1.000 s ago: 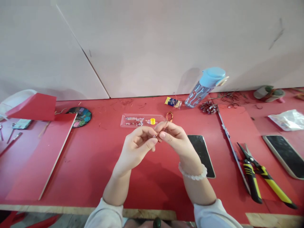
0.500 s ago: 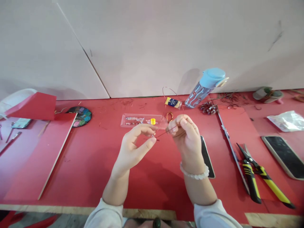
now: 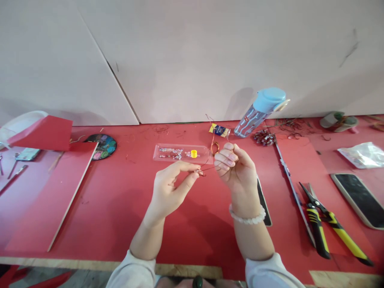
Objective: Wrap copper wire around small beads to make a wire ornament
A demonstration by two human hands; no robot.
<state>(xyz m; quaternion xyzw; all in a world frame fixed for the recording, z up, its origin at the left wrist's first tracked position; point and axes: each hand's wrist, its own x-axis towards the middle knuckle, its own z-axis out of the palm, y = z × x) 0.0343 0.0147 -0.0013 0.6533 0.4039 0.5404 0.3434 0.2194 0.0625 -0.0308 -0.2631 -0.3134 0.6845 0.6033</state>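
Observation:
My left hand [image 3: 173, 185] pinches a small loop of thin reddish wire [image 3: 203, 173] between thumb and forefinger, with what looks like a tiny bead at the fingertips. The wire runs across to my right hand [image 3: 235, 166], whose fingers are curled closed around it. Another length of the wire rises behind the hands toward the back of the table. Beyond them lies a clear plastic tray [image 3: 156, 155] holding small beads [image 3: 170, 152] and a yellow cap [image 3: 194, 154]. A coil of copper-coloured wire [image 3: 215, 148] rests just past my right hand.
At the back stands a blue-lidded bottle [image 3: 250, 116] beside a small packet [image 3: 219, 130]. Yellow-black shears [image 3: 321, 212] and a phone [image 3: 360, 200] lie at right; another phone [image 3: 263, 204] is partly behind my right wrist. At left are a board [image 3: 60, 196] and a paint-covered palette [image 3: 103, 147].
My right hand has turned a little and its fingers have shifted along the wire. The upright wire loop behind has narrowed and dropped. My left hand keeps its pinch, almost in place.

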